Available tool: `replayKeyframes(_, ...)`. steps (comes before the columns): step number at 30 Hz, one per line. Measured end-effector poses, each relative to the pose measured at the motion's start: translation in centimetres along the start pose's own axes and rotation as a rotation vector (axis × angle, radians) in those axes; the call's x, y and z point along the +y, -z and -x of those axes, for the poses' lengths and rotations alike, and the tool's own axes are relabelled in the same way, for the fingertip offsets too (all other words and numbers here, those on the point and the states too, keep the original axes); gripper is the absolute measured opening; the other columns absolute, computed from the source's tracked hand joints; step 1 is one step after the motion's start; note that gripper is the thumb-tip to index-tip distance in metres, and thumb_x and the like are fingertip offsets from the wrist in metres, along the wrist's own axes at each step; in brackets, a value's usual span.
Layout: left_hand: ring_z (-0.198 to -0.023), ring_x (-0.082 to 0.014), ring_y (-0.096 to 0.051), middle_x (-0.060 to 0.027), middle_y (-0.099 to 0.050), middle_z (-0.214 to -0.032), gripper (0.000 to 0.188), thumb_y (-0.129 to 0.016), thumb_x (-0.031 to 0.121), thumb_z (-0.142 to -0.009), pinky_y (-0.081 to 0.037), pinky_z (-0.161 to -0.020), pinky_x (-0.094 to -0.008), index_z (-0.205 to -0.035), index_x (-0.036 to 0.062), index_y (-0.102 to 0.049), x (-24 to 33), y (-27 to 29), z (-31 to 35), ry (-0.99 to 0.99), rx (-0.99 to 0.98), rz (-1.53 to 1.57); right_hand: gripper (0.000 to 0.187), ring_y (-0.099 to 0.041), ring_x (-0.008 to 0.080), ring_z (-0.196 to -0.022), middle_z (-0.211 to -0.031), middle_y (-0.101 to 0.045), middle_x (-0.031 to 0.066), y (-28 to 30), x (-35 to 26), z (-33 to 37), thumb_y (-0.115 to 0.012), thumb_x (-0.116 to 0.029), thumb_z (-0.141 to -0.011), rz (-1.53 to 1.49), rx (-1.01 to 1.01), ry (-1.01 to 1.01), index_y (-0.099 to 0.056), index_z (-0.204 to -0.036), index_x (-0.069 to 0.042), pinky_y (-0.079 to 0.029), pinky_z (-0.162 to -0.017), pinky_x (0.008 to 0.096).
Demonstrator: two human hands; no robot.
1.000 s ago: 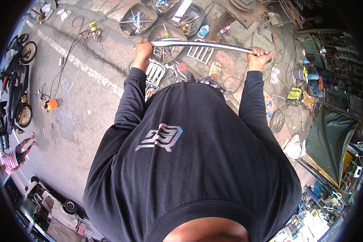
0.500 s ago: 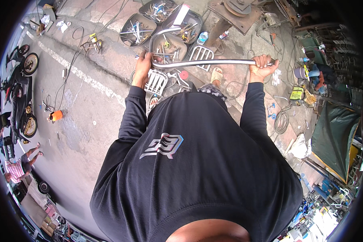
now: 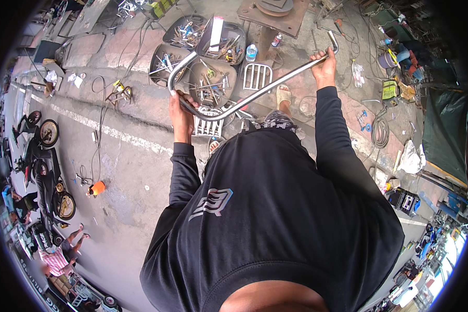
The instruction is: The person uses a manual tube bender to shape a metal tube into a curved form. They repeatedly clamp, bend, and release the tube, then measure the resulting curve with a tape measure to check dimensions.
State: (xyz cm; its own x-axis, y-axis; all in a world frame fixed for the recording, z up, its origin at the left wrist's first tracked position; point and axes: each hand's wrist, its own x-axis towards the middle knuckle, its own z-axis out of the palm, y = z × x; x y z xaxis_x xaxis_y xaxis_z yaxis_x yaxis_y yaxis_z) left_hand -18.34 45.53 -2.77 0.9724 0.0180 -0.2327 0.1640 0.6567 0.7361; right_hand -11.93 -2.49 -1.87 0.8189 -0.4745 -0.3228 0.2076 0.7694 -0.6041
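A shiny bent metal tube point(image 3: 275, 86) spans the space in front of me, gripped at both sides. My left hand point(image 3: 182, 115) is closed round its curved left part, where the tube bends back and away. Near the far right end, just below a short upturned bend, my right hand point(image 3: 325, 68) is wrapped round it. The tube slants, its right end farther from my body than the middle. Below the left bend lies a silver slatted rack point(image 3: 207, 126), partly hidden by the tube. A second slatted rack point(image 3: 257, 77) lies beyond the tube's middle.
Black bins point(image 3: 224, 63) full of hand tools stand ahead. Past them are a water bottle point(image 3: 251, 52) and a metal stand point(image 3: 273, 18). Cables point(image 3: 380, 134) coil at the right. Motorcycles point(image 3: 44, 171) and a person in a striped shirt point(image 3: 55, 260) are at the left.
The tube has tilted: its right end has gone up and away, and its left bend has come lower, toward me. Both hands keep their hold. The view has turned.
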Motion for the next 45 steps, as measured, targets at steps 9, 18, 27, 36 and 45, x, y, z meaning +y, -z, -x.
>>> replayKeyframes(9,-0.049,-0.0101,-0.033,0.0032,-0.035,-0.063,0.047,-0.050,0.060,-0.100,-0.034,-0.047,-0.0275,-0.088,0.0149,-0.044,0.7,-2.4,-2.1,-0.073,0.341,0.009,0.035,-0.065,0.0332,-0.115,-0.124,-0.061,0.0163,-10.0,3.7,6.3,-0.052,-0.013,-0.105,0.616,-0.543,-0.181,-0.038,-0.136,-0.007,-0.058,-0.089,0.0469)
replayKeyframes(18,-0.051,-0.0097,-0.033,0.0026,-0.036,-0.064,0.050,-0.051,0.061,-0.100,-0.034,-0.049,-0.0270,-0.094,0.0119,-0.047,2.4,-1.3,-1.4,-0.125,0.326,0.117,0.033,-0.063,0.0353,-0.119,-0.127,-0.061,0.0149,-12.1,5.1,7.6,-0.055,-0.013,-0.103,0.557,-0.610,-0.173,-0.044,-0.133,-0.007,-0.055,-0.093,0.0490)
replayKeyframes(27,-0.090,-0.0227,-0.066,-0.0125,-0.061,-0.106,0.049,-0.040,0.038,-0.109,-0.056,-0.092,-0.0471,-0.133,-0.0038,-0.049,3.4,-2.0,1.1,-0.555,0.340,0.138,0.046,-0.065,0.0341,-0.117,-0.124,-0.063,0.0187,-21.6,7.6,1.5,-0.057,-0.019,-0.104,0.604,-0.890,-0.216,-0.036,-0.142,-0.005,-0.058,-0.091,0.0444)
replayKeyframes(36,-0.095,-0.0296,-0.069,-0.0142,-0.064,-0.105,0.040,-0.052,0.029,-0.106,-0.061,-0.084,-0.0458,-0.135,0.0009,-0.050,0.4,3.3,11.4,-0.623,0.812,0.045,0.020,-0.067,0.0356,-0.110,-0.113,-0.062,0.0181,-28.5,25.5,1.8,-0.053,-0.009,-0.104,0.788,-1.069,-0.694,-0.049,-0.119,0.003,-0.058,-0.090,0.0518)
replayKeyframes(45,-0.087,-0.0219,-0.071,-0.0152,-0.072,-0.103,0.044,-0.061,0.032,-0.102,-0.059,-0.074,-0.0337,-0.126,-0.0041,-0.061,7.9,17.5,24.0,-0.564,1.079,-0.112,0.020,-0.060,0.0412,-0.122,-0.125,-0.059,0.0238,-17.8,36.3,15.4,-0.045,-0.006,-0.105,0.812,-0.981,-1.036,-0.047,-0.121,0.006,-0.053,-0.100,0.0583)
